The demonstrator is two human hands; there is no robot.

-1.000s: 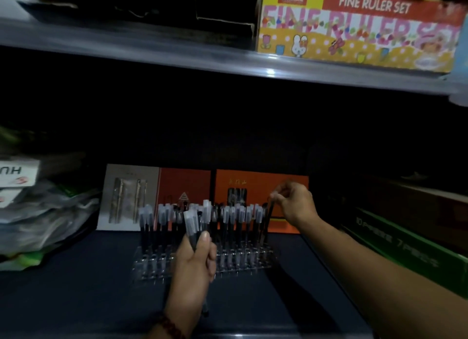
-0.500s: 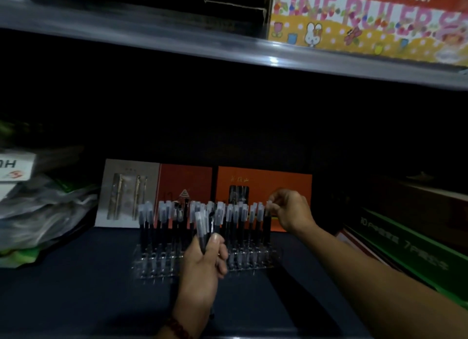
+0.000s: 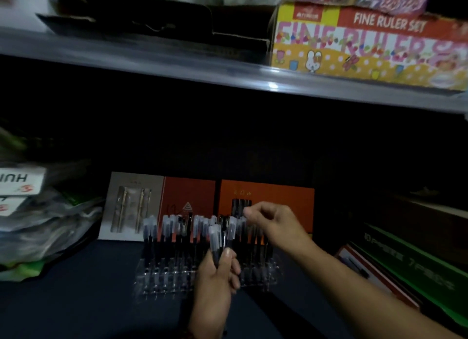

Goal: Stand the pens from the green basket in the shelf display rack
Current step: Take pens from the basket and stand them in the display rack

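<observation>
A clear display rack (image 3: 162, 280) stands on the dark shelf, with several black pens with frosted caps (image 3: 167, 227) upright in it. My left hand (image 3: 217, 275) is in front of the rack and grips a small bunch of the same pens (image 3: 215, 237), caps up. My right hand (image 3: 273, 224) hovers over the right half of the rack, fingers curled, thumb and forefinger close together above the caps. The frame is blurred, and I cannot tell whether it pinches a pen.
Orange and grey pen boxes (image 3: 266, 199) lean against the back wall behind the rack. Plastic-wrapped packs (image 3: 38, 232) lie at the left, green and red boxes (image 3: 405, 262) at the right. The upper shelf edge (image 3: 177, 67) carries a ruler set box (image 3: 367, 45).
My right hand has left the rack's right end and moved left over the caps. My left hand with its pens has shifted right and slightly toward the rack.
</observation>
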